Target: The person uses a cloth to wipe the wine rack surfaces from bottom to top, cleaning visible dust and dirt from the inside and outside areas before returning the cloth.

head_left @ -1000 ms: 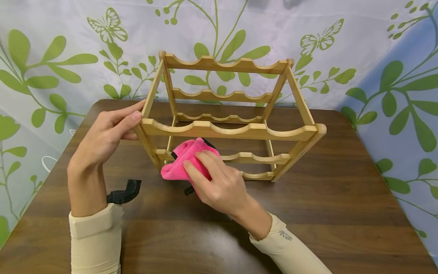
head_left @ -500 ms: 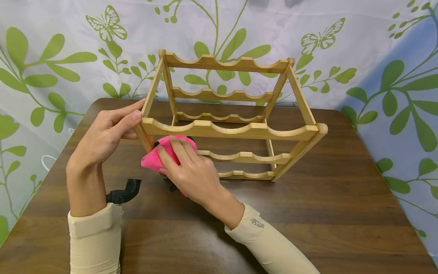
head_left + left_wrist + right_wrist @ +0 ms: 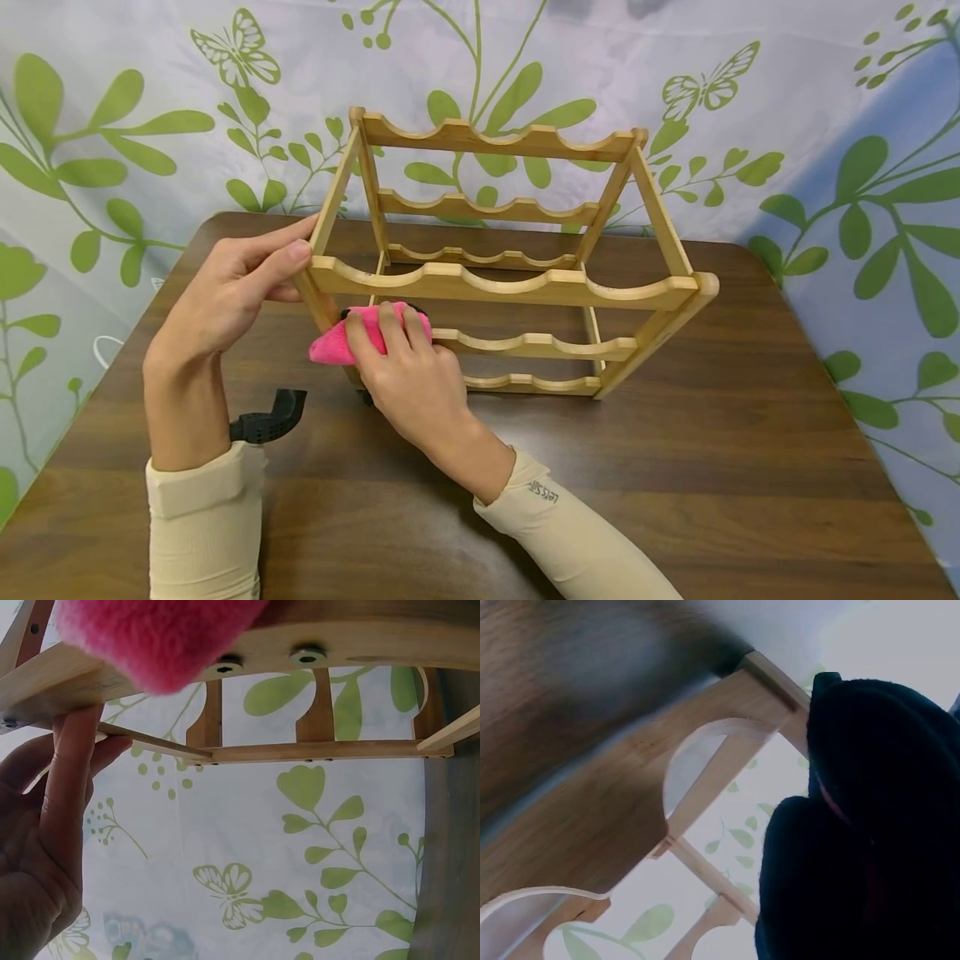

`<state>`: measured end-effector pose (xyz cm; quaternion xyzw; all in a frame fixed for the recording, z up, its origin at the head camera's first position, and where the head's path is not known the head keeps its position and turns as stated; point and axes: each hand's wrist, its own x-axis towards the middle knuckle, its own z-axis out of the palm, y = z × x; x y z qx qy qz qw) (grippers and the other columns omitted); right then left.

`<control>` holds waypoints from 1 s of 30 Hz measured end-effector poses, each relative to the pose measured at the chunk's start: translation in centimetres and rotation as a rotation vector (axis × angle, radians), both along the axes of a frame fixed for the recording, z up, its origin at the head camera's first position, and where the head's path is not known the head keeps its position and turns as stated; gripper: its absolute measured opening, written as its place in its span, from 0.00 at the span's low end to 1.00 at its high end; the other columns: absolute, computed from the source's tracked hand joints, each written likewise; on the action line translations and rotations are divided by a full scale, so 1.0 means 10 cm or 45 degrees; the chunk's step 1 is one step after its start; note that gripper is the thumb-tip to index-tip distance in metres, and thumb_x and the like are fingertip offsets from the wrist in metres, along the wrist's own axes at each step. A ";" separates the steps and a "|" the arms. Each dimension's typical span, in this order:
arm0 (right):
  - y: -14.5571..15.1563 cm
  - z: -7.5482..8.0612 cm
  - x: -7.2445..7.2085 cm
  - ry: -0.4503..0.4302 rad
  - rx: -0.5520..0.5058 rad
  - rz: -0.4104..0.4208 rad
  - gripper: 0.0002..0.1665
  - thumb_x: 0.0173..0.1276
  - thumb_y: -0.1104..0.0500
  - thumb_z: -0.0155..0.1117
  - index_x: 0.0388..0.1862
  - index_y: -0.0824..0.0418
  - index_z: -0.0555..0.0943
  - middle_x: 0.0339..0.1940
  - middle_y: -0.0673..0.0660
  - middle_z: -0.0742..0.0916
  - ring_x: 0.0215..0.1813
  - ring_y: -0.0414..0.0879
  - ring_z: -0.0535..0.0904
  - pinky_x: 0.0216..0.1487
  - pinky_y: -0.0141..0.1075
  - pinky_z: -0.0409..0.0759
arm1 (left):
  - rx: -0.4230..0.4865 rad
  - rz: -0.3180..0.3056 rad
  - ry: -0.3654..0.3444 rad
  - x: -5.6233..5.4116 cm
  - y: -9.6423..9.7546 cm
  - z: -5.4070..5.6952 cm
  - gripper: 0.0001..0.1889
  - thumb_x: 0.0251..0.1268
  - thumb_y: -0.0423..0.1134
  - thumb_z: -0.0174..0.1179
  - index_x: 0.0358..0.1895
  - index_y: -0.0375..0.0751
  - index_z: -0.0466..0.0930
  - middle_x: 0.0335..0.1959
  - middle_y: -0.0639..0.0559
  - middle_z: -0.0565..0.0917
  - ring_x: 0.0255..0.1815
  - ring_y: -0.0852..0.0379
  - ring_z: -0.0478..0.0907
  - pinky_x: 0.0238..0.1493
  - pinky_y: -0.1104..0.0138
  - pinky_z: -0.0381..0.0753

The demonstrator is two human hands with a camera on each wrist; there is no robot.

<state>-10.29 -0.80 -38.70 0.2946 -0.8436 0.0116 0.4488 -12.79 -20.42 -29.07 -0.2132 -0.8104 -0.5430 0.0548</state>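
A light wooden wine rack point(image 3: 517, 287) with scalloped rails stands on the brown table. At its upper front-left corner my left hand point(image 3: 228, 287) grips the post, thumb in front and fingers behind. My right hand point(image 3: 416, 383) holds a bunched pink cloth point(image 3: 337, 343) with dark edging against the front-left post, level with the middle rail. In the left wrist view the fuzzy pink cloth point(image 3: 165, 637) lies over the post beside bolt heads, and the left hand point(image 3: 52, 817) is below it. The right wrist view shows a dark, shadowed mass in front of the rack point(image 3: 592, 802).
A black angled device point(image 3: 270, 419) sits by the left wrist. A thin white cable loop point(image 3: 105, 350) shows at the table's left edge. The wooden tabletop point(image 3: 750, 467) extends right and forward. A leaf-and-butterfly printed backdrop point(image 3: 600, 50) hangs behind.
My right hand has moved left with the pink cloth, from the middle rail's left part to the front-left post. The left hand keeps its grip, and the rack stays put.
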 end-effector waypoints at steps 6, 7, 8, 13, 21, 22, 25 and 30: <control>0.04 0.04 0.02 -0.008 0.028 -0.045 0.14 0.69 0.61 0.56 0.48 0.51 0.85 0.42 0.56 0.87 0.43 0.51 0.83 0.14 0.32 0.75 | 0.020 0.028 0.005 -0.01 0.00 -0.01 0.19 0.75 0.31 0.50 0.65 0.38 0.76 0.43 0.58 0.87 0.39 0.61 0.83 0.36 0.74 0.82; 0.05 0.05 0.03 -0.021 0.039 -0.049 0.14 0.69 0.61 0.56 0.48 0.51 0.85 0.41 0.55 0.87 0.43 0.51 0.83 0.14 0.33 0.75 | 0.019 0.032 0.007 -0.01 0.00 -0.01 0.19 0.75 0.31 0.50 0.64 0.38 0.76 0.43 0.58 0.87 0.39 0.61 0.83 0.36 0.74 0.82; 0.07 0.06 0.04 -0.037 0.051 -0.050 0.14 0.69 0.61 0.56 0.49 0.51 0.85 0.41 0.55 0.87 0.43 0.51 0.84 0.15 0.33 0.76 | 0.016 0.037 0.009 -0.02 0.01 -0.01 0.18 0.74 0.30 0.50 0.64 0.38 0.76 0.43 0.58 0.87 0.38 0.61 0.83 0.36 0.74 0.82; 0.17 0.13 0.06 -0.127 0.107 -0.018 0.14 0.70 0.60 0.57 0.50 0.52 0.84 0.42 0.54 0.86 0.44 0.50 0.83 0.18 0.35 0.80 | 0.009 0.051 0.000 -0.01 0.00 -0.02 0.18 0.74 0.30 0.51 0.64 0.38 0.76 0.43 0.59 0.87 0.37 0.61 0.84 0.35 0.74 0.82; 0.25 0.17 0.07 -0.156 0.127 -0.002 0.16 0.70 0.63 0.54 0.49 0.50 0.85 0.42 0.53 0.86 0.44 0.51 0.81 0.15 0.33 0.75 | 0.033 0.038 -0.013 -0.01 -0.01 -0.01 0.18 0.75 0.31 0.51 0.64 0.36 0.76 0.42 0.57 0.87 0.38 0.60 0.84 0.35 0.73 0.83; 0.25 0.17 0.08 -0.158 0.124 0.000 0.16 0.70 0.62 0.54 0.50 0.50 0.85 0.42 0.53 0.86 0.44 0.51 0.81 0.15 0.33 0.75 | 0.029 0.038 -0.010 -0.01 0.00 -0.01 0.18 0.75 0.31 0.51 0.64 0.35 0.76 0.42 0.57 0.87 0.38 0.60 0.84 0.35 0.73 0.83; 0.29 0.19 0.08 -0.217 0.089 0.034 0.15 0.69 0.60 0.58 0.52 0.49 0.84 0.42 0.54 0.86 0.43 0.53 0.82 0.16 0.35 0.77 | 0.036 0.036 -0.018 -0.01 0.00 -0.01 0.18 0.75 0.32 0.51 0.64 0.35 0.76 0.42 0.57 0.87 0.39 0.61 0.84 0.36 0.73 0.83; 0.34 0.22 0.09 -0.302 0.054 0.079 0.16 0.65 0.59 0.63 0.53 0.50 0.82 0.45 0.57 0.86 0.43 0.57 0.83 0.20 0.40 0.81 | 0.079 0.026 -0.040 -0.02 0.00 -0.01 0.18 0.74 0.31 0.51 0.63 0.35 0.77 0.42 0.55 0.87 0.39 0.61 0.84 0.37 0.73 0.83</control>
